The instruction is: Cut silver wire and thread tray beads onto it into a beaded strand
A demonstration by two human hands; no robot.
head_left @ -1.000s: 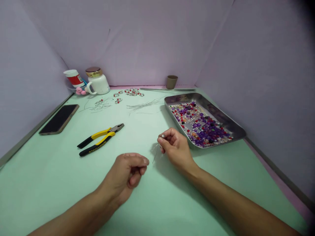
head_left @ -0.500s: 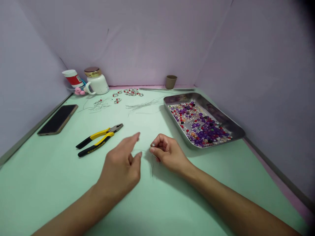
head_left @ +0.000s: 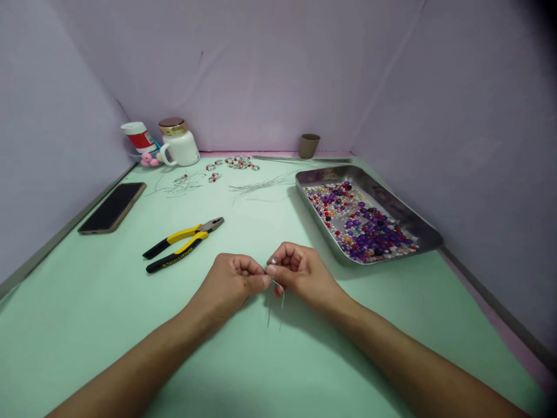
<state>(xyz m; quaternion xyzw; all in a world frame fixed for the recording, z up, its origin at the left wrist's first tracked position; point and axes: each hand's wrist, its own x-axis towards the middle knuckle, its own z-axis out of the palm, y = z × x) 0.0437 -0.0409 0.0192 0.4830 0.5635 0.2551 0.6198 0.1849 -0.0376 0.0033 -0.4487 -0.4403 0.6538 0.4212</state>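
Note:
Over the middle of the green table [head_left: 209, 360], my left hand [head_left: 237, 284] and my right hand [head_left: 302, 273] meet fingertip to fingertip. Both are pinched on a thin wire [head_left: 283, 297], whose ends curve down below the fingers. A small shiny bead [head_left: 274, 260] shows at the fingertips of my right hand. The exact grip on the wire is partly hidden by my thumbs. Left of my hands lie pliers [head_left: 187, 244] with yellow and black handles, their jaws pointing away to the right.
A metal tray [head_left: 324, 235] of mixed beads [head_left: 374, 229] stands at right. Behind are loose wires [head_left: 256, 184], beaded pieces [head_left: 239, 163], a brown cup [head_left: 309, 146] and a lidded white mug [head_left: 181, 148]. A phone [head_left: 113, 208] lies at left; walls enclose the table.
My left hand has come in from the left, its fingers closing on the wire beside my right hand. The wire now bends downward. The view has shifted slightly.

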